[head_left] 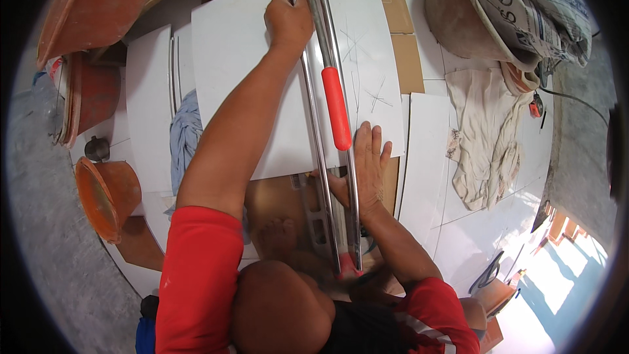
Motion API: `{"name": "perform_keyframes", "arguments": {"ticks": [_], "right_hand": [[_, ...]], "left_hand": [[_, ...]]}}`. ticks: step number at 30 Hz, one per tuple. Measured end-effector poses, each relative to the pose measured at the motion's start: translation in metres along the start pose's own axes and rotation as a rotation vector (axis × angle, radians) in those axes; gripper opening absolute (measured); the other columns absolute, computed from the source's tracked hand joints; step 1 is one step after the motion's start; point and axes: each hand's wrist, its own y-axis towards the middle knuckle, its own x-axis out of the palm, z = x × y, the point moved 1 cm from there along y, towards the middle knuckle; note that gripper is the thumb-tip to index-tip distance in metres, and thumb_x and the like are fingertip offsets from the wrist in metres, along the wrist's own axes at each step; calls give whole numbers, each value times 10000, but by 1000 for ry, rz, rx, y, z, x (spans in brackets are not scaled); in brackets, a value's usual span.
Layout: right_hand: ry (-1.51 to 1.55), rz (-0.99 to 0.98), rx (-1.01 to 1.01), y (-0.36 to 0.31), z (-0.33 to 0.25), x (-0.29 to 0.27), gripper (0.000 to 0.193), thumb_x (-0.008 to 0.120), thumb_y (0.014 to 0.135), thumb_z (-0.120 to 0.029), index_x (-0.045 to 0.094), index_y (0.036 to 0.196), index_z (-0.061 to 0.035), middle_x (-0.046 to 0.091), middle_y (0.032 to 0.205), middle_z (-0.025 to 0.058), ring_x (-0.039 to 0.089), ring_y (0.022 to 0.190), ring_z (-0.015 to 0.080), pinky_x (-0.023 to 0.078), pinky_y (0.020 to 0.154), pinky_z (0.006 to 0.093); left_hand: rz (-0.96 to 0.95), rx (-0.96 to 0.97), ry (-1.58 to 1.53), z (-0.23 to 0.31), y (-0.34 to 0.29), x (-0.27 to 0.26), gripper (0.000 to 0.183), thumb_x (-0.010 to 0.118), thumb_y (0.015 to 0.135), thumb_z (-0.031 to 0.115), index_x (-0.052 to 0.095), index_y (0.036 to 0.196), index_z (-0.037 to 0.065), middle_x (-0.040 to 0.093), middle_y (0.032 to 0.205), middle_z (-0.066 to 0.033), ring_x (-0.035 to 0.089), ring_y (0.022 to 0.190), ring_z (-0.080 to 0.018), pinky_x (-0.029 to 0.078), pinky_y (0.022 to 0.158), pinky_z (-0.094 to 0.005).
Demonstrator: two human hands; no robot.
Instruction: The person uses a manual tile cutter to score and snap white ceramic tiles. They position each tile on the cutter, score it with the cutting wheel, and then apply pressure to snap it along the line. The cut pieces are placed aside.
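Observation:
A large white tile point(229, 39) with pencil marks on its right side lies under a manual tile cutter point(319, 151) with two chrome rails. The cutter's red-gripped lever point(337, 108) lies along the rails, pointing toward me. At the far end, my left hand point(288, 23) is closed around the left rail, its fingertips partly hidden. My right hand point(369, 174) rests by the tile's near right edge, fingers stretched out over the surface and thumb spread under the rails. Nothing shows in its grasp.
Orange buckets point(108, 200) and tubs point(98, 6) stand on the left, near a blue cloth point(187, 131). To the right lie more white tiles point(422, 157), a beige garment point(488, 137) and a tape measure point(537, 106). A large tub point(468, 23) holding sacks stands at far right. Cardboard point(407, 62) lies beneath the tile.

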Motion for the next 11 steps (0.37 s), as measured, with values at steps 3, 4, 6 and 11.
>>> {"name": "perform_keyframes", "arguments": {"ticks": [3,4,6,11], "right_hand": [[18,6,-25,0,-3,0,1243,855,696,-470,131,1559,56,288,1577,302,211,1489,500,80,1173,675],[15,11,-30,-1,-2,1,1245,856,694,-471,132,1559,56,288,1578,300,212,1491,496,82,1174,673],[4,14,-22,-1,-3,0,1247,856,694,-470,129,1560,56,289,1582,292,212,1495,487,86,1177,667],[11,24,-9,-2,2,1,1262,852,695,-494,118,1569,44,278,1597,272,208,1502,471,90,1184,657]], "left_hand": [[35,-51,72,0,-1,-7,317,637,955,306,635,1017,-5,697,936,-200,664,884,-375,525,836,-447],[33,-79,80,4,-9,-10,320,632,962,304,632,1026,-10,691,976,-204,661,910,-368,522,846,-440],[30,-134,96,11,-30,-19,325,622,975,299,627,1043,-19,679,1056,-211,656,961,-354,516,866,-426],[-240,69,46,9,-153,-89,443,606,1005,254,555,1330,-43,646,1193,-202,589,1175,-206,487,959,-360]]}}
